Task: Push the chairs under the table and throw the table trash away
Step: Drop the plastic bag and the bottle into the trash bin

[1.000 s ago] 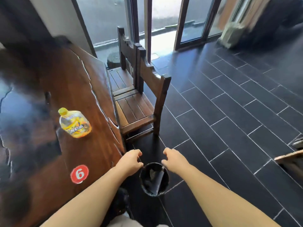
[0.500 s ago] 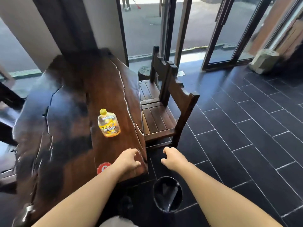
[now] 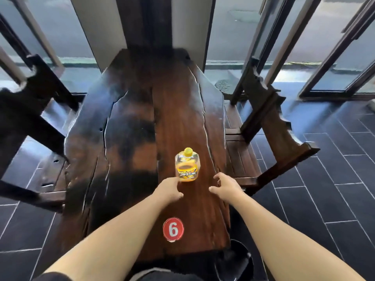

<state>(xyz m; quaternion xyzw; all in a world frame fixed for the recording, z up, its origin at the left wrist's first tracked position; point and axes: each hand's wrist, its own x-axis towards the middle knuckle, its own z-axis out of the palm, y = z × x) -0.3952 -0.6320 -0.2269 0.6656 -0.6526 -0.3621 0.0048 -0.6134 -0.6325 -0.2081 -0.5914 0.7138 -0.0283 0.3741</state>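
Left grip [image 3: 168, 191]: empty, fingers loose, tips at the bottle [image 3: 187, 168] base; I cannot tell if they touch.
Right grip [image 3: 227, 187]: spread, empty, just beside the bottle.
Bottle: upright near the counter [image 3: 129, 138] right edge.
Done: right-side chairs [image 3: 241, 159] look partly tucked under.
Left: bottle into the bin [image 3: 239, 262] by the near right corner.
Change: both grips have come from above the bin to over the counter.

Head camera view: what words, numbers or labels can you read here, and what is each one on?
"6": white digit on a round red sticker stuck to the wooden table.
Label on the yellow bottle: dark lettering across a band, too blurred to read.
Nothing else legible.
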